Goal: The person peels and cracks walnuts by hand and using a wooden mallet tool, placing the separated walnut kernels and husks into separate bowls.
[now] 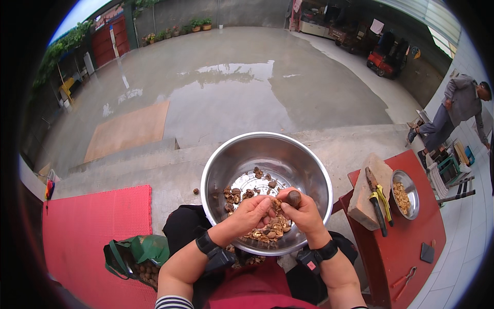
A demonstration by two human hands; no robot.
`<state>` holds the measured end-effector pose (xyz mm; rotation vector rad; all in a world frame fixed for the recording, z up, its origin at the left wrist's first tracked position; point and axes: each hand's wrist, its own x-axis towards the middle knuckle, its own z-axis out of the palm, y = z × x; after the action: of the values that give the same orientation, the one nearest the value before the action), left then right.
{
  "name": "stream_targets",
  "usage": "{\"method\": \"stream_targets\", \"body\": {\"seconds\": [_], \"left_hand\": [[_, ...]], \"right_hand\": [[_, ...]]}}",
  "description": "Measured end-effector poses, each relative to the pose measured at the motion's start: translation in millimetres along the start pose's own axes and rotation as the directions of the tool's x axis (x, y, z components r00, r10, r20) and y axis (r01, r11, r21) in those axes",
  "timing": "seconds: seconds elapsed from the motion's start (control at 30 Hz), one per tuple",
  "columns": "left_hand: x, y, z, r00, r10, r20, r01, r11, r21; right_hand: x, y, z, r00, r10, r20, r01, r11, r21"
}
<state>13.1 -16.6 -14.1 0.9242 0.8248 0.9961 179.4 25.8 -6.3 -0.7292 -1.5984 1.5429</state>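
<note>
My left hand (252, 213) pinches a cracked walnut piece (275, 204) over a large stainless steel basin (207, 181). Close beside it, my right hand (307, 212) grips a tool with a rounded dark brown handle (294, 197); its working end is mostly hidden by the fingers. The fingertips of both hands meet around the walnut piece. Below them, broken walnut shells (270, 231) cover the near part of the basin floor, and more walnut pieces (233, 195) lie at its left side. The basin sits at my lap.
Right of me, a red table (409, 247) bears a brick (361, 204), yellow-and-black pliers (376, 201), a metal bowl (415, 193) of walnut kernels and a red-handled nutcracker (404, 283). On the left, a green bag (148, 249) holds whole walnuts. A person (459, 104) stands far right.
</note>
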Motion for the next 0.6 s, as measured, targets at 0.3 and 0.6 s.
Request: {"method": "stream_targets", "body": {"seconds": [0.3,0.6], "left_hand": [[12.2,15.2,11.8,1.0,0.016,0.002,-0.016,0.992,-0.122],[54.8,52.6,93.3,0.954,-0.03,0.3,0.003,0.996,0.089]], "right_hand": [[-15.4,-34.8,-12.1,0.982,-0.187,-0.004,0.179,0.947,-0.267],[-101.0,-133.4,-106.2,0.923,-0.247,-0.295,-0.056,0.672,-0.739]]}}
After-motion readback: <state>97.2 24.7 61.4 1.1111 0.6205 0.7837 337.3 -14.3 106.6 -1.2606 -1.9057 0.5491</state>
